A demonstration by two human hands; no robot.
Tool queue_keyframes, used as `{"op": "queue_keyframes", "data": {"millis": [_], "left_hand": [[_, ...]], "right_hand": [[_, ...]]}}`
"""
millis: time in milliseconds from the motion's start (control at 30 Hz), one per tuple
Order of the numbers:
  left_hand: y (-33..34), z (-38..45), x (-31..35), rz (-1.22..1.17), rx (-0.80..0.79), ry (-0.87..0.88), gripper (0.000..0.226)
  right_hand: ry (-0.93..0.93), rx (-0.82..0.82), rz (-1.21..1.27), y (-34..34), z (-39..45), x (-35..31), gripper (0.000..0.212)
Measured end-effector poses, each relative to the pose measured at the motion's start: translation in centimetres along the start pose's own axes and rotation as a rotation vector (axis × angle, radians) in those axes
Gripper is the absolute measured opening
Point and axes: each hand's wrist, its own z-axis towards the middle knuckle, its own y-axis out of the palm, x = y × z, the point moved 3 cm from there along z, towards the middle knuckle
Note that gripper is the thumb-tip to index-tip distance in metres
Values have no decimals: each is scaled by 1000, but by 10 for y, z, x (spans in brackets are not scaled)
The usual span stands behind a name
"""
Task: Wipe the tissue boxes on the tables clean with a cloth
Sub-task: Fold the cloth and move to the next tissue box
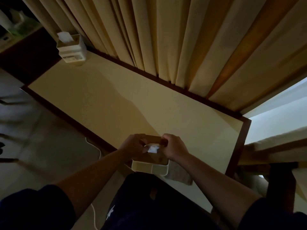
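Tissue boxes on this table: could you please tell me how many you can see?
2. One tissue box sits at the near edge of the table, under both hands. The other tissue box stands at the far left corner by the curtain. More may lie outside the view.

Home room: curtains (166,39), bordered table (99,97)

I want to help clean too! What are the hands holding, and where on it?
Both hands grip the near tissue box by its brown lid: the left hand at the left end, the right hand at the right end.
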Motion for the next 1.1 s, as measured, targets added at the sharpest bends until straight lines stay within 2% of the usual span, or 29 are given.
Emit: {"op": "queue_keyframes", "data": {"millis": [67, 100, 300, 400, 467, 567, 700, 800, 867, 933, 1067, 1100], "left_hand": [[3, -6, 0, 8, 3, 20, 17], [4, -10, 1, 23, 5, 45, 26], [11, -29, 15, 40, -102, 165, 47], [8, -24, 15, 83, -176, 220, 31], [1, -16, 14, 49, -147, 185, 20], [-4, -5, 15, 118, -124, 170, 28], [4, 6, 22, 330, -339, 292, 28], [5, 12, 25, 396, -396, 322, 24], [-3, 14, 28, 338, -340, 306, 20], [-9, 15, 28, 183, -238, 283, 12], [-16, 8, 23, -283, -62, -8, 9], [-17, 7, 22, -296, -23, -22, 10]], "right_hand": [[9, -8, 21, -2, -3, 3, 18], [15, -18, 15, 0, -6, 5, 21], [65, -27, -95, 11, -14, 13, 19], [0, -15, -116, 15, -15, 10, 23], [-36, 8, -85, 17, -16, 9, 24], [-107, 20, -30, 18, -17, 11, 27], [-246, -9, 44, 19, -23, 12, 20], [-221, -45, 82, 20, -26, 17, 13], [-185, -36, 80, 17, -25, 18, 9], [-160, -5, 84, 15, -21, 18, 10], [-108, -28, 36, 11, -7, 11, 30], [-110, -55, -9, 10, -4, 9, 31]]}}
